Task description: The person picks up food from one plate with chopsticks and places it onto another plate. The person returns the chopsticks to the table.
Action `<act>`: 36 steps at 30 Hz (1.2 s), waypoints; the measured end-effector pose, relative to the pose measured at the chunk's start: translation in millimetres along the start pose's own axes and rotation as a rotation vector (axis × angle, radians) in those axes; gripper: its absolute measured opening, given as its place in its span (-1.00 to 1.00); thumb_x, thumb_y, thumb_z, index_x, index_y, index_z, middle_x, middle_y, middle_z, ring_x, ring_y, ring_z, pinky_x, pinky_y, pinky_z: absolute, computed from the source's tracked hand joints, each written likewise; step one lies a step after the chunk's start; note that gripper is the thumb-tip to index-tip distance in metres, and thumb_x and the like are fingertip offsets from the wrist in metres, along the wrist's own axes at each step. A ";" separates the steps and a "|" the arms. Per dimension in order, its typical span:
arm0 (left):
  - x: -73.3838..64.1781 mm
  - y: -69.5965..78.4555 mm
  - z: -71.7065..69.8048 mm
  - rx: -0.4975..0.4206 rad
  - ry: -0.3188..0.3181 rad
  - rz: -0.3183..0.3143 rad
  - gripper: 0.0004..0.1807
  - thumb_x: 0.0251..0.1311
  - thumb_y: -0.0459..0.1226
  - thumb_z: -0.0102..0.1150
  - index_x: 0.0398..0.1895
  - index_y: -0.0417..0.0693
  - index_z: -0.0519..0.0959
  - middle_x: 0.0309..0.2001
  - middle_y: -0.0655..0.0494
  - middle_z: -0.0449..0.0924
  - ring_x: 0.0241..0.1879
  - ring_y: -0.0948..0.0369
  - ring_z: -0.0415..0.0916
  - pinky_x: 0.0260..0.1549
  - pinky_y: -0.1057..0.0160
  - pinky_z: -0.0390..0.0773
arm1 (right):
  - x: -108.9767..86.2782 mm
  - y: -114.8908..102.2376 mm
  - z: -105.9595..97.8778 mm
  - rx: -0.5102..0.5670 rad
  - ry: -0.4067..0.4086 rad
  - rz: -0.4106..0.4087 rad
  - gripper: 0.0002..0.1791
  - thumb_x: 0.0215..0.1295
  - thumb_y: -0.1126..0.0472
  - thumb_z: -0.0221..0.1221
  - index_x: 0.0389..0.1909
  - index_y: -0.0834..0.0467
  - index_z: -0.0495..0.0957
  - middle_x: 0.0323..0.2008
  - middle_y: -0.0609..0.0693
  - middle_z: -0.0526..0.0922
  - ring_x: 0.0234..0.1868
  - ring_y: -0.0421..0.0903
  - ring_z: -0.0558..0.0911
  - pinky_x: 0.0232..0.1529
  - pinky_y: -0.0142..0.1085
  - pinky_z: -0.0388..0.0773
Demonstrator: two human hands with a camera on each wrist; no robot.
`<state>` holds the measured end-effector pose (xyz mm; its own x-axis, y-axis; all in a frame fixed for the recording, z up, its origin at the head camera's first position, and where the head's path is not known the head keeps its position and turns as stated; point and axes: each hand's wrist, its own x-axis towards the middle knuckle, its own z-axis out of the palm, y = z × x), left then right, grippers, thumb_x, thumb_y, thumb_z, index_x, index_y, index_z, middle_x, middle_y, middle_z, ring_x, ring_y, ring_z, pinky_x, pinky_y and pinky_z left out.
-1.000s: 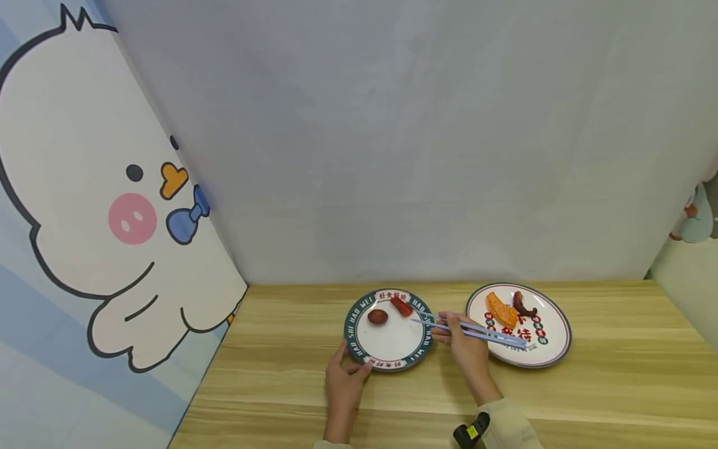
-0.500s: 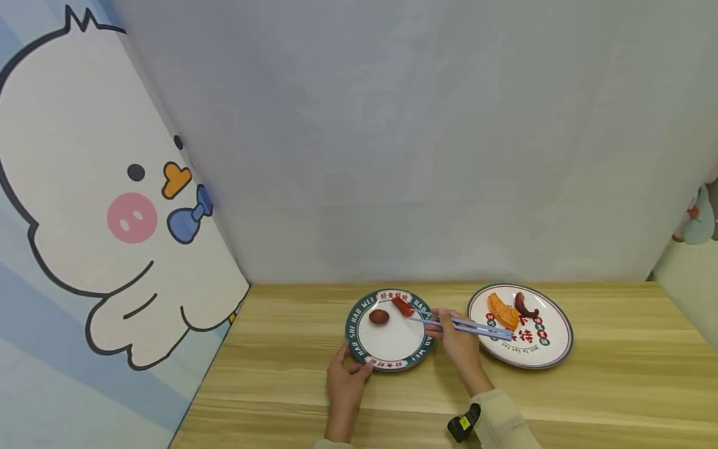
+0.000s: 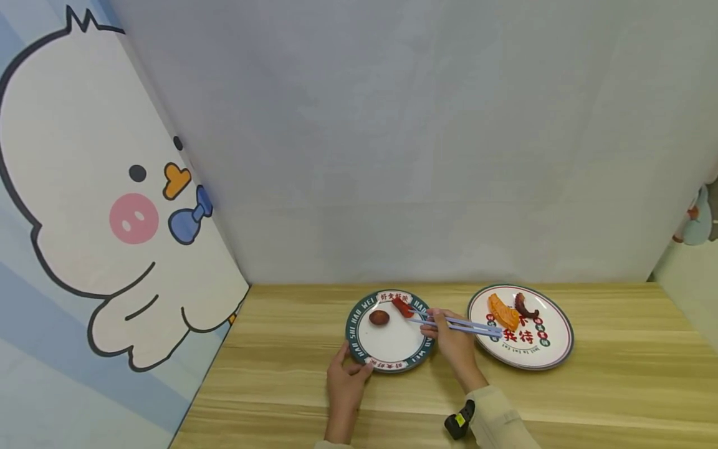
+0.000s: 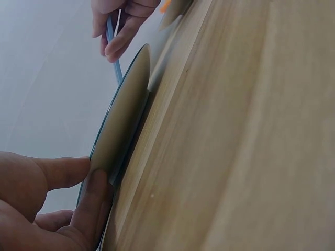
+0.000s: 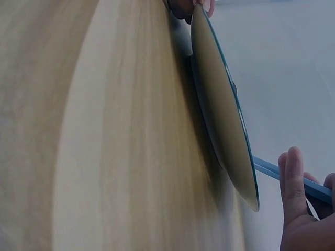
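Observation:
A white plate with a dark green lettered rim (image 3: 387, 343) stands on the wooden table. On it lie a brown egg-shaped piece (image 3: 379, 317) and a red piece of food (image 3: 401, 305). My left hand (image 3: 344, 381) grips the plate's near left rim; in the left wrist view its thumb is at the edge and its fingers (image 4: 94, 201) are beneath. My right hand (image 3: 455, 346) holds a pair of light blue chopsticks (image 3: 477, 328) from the right. Their tips are at the lower end of the red piece, which rests on the plate.
To the right is an oval white plate (image 3: 524, 355) with red lettering. It carries an orange ridged piece (image 3: 502, 312) and a dark red curled tentacle (image 3: 526, 307). A grey-white backdrop (image 3: 415, 156) rises behind the table, and a cartoon panel (image 3: 84, 187) stands on the left.
My right hand and the chopsticks have shifted left, bringing the tips to the red piece. The left hand keeps its hold on the plate's rim.

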<state>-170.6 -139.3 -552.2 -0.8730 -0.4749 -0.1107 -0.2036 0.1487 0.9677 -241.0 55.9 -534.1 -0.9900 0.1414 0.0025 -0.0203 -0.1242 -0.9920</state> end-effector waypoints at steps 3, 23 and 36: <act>0.0 -0.9 -0.2 0.003 0.000 -0.005 -0.14 0.07 -0.60 0.44 0.50 -0.41 0.35 0.28 -0.37 0.50 -0.22 0.15 0.63 -0.36 0.33 0.72 | 0.6 0.2 1.1 -0.009 0.001 0.017 -0.62 0.66 0.31 0.02 0.09 0.62 0.57 -0.07 0.52 0.69 -0.36 -0.25 0.79 -0.22 -0.36 0.78; -1.8 -2.9 -0.8 0.011 0.001 -0.001 -0.16 0.09 -0.59 0.43 0.50 -0.39 0.35 0.29 -0.38 0.49 -0.20 0.14 0.65 -0.33 0.32 0.74 | 4.2 4.5 6.0 -0.231 0.019 -0.055 -0.70 0.64 0.27 0.08 0.00 0.47 0.65 -0.06 0.39 0.68 -0.29 0.01 0.84 -0.26 -0.46 0.74; -1.9 0.6 -1.8 -0.010 -0.010 0.010 -0.16 0.11 -0.57 0.44 0.50 -0.42 0.33 0.31 -0.38 0.49 -0.21 0.15 0.64 -0.35 0.37 0.71 | 3.3 5.3 2.4 -0.220 0.038 -0.158 -0.71 0.60 0.32 0.12 -0.12 0.50 0.69 -0.20 0.40 0.69 -0.47 -0.40 0.74 -0.35 -0.50 0.71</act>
<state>-168.2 -139.9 -551.0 -0.8796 -0.4644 -0.1029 -0.1900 0.1446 0.9711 -244.7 53.3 -539.1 -0.9708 0.1793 0.1592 -0.1394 0.1182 -0.9832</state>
